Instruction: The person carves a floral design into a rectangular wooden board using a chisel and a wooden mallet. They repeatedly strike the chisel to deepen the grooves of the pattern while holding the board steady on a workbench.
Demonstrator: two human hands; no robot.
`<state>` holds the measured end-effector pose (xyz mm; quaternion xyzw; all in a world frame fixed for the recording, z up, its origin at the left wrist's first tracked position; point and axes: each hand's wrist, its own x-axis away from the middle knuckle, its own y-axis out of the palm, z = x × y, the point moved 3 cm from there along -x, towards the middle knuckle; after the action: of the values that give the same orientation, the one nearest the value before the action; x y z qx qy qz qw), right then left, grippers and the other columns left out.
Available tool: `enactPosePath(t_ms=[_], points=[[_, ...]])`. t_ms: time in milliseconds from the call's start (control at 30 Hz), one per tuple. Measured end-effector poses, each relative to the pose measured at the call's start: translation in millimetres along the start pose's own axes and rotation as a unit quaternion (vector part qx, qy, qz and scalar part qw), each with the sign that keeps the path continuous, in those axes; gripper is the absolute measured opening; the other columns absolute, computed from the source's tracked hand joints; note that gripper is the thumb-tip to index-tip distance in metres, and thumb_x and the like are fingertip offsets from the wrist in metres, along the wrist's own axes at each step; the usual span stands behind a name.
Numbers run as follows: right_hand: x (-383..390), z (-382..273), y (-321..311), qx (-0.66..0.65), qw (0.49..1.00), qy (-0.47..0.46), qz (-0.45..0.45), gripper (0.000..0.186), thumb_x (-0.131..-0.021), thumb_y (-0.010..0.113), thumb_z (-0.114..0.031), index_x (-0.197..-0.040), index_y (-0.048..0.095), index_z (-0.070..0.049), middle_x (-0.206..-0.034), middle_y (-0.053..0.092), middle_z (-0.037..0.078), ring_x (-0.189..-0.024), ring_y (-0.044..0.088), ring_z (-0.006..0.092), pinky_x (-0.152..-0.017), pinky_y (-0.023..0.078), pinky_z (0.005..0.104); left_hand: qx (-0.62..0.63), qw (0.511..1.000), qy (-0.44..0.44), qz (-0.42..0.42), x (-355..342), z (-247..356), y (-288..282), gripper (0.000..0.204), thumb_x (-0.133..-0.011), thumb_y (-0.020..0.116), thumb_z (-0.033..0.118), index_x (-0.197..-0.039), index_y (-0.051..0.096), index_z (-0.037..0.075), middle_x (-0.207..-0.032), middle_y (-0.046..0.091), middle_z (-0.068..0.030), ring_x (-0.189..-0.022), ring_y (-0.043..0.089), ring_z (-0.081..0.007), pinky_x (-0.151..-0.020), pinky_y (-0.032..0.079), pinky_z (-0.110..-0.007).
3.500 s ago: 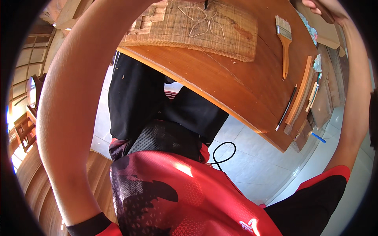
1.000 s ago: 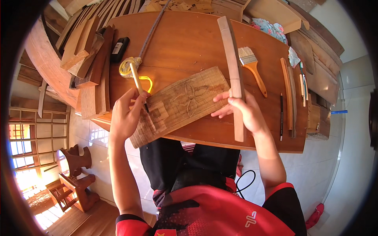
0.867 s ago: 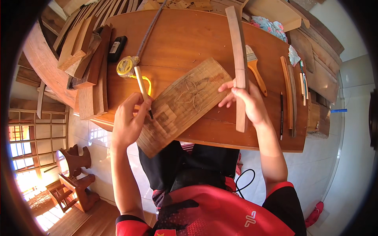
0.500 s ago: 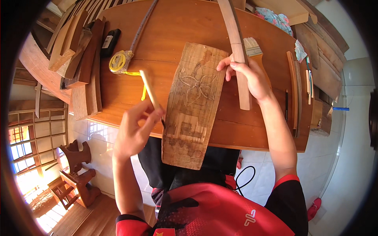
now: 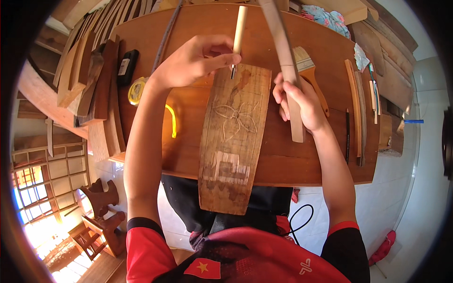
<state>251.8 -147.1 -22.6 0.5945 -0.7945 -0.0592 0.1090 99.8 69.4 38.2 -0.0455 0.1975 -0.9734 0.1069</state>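
Note:
Over the far end of the carved board, my left hand (image 5: pixel 200 59) pinches a wood chisel (image 5: pixel 240 29) with a pale round handle. Its short dark metal tip points down near the board's far edge; I cannot tell whether it touches. The wooden board (image 5: pixel 219 141) lies lengthwise toward me, its near end jutting past the table edge over my lap. It bears a carved flower outline and a paler scraped patch. My right hand (image 5: pixel 304 104) is wrapped round the lower part of a long wooden bar (image 5: pixel 284 47), right of the board.
A flat paintbrush (image 5: pixel 309 70) and a pencil (image 5: pixel 348 137) lie right on the brown table (image 5: pixel 193 141). Wood strips (image 5: pixel 354 104) line its right side. Leftward are a tape measure (image 5: pixel 137 90), a black device (image 5: pixel 127 67) and stacked wood pieces (image 5: pixel 89 80).
My left hand has carried the chisel from the board's left edge up to its far end. My right hand and the bar have shifted slightly toward me, off the board's edge.

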Motion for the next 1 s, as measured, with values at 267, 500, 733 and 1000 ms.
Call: enactPosePath(t_ms=[267, 500, 733, 1000], points=[[-2, -2, 6, 0.049, 0.998, -0.017, 0.040, 0.069, -0.104, 0.063, -0.041, -0.154, 0.038, -0.001, -0.088, 0.061, 0.007, -0.053, 0.056, 0.0125, -0.048, 0.049, 0.0280, -0.038, 0.998, 0.039, 0.031, 13, -18, 8, 0.033, -0.098, 0.072, 0.026, -0.117, 0.072, -0.002, -0.084, 0.067, -0.0003, -0.079, 0.056, -0.0087, -0.076, 0.047, -0.027], [-3, -1, 2, 0.054, 0.997, -0.005, 0.052, 0.055, -0.104, 0.062, -0.039, -0.140, 0.051, 0.002, -0.092, 0.062, 0.006, -0.053, 0.058, 0.0134, -0.046, 0.049, 0.0287, -0.035, 0.996, -0.008, 0.086, 9, -20, 10, 0.032, -0.098, 0.073, 0.025, -0.115, 0.074, -0.002, -0.089, 0.071, -0.0026, -0.082, 0.058, -0.0081, -0.075, 0.047, -0.027], [-3, -1, 1, 0.060, 0.997, -0.002, 0.053, 0.046, -0.105, 0.060, -0.038, -0.128, 0.057, 0.001, -0.090, 0.061, 0.006, -0.053, 0.058, 0.0135, -0.047, 0.049, 0.0283, -0.051, 0.995, -0.007, 0.082, 4, -22, 23, 0.032, -0.098, 0.072, 0.027, -0.112, 0.076, -0.002, -0.089, 0.074, -0.0054, -0.084, 0.063, -0.0095, -0.078, 0.049, -0.028], [-3, 0, 2, 0.059, 0.997, 0.002, 0.053, 0.043, -0.106, 0.059, -0.037, -0.126, 0.058, 0.001, -0.088, 0.060, 0.005, -0.053, 0.057, 0.0133, -0.048, 0.050, 0.0282, -0.034, 0.995, 0.046, 0.087, 1, -29, 30, 0.032, -0.100, 0.070, 0.027, -0.113, 0.076, -0.001, -0.090, 0.074, -0.0061, -0.086, 0.064, -0.0110, -0.081, 0.050, -0.029]])
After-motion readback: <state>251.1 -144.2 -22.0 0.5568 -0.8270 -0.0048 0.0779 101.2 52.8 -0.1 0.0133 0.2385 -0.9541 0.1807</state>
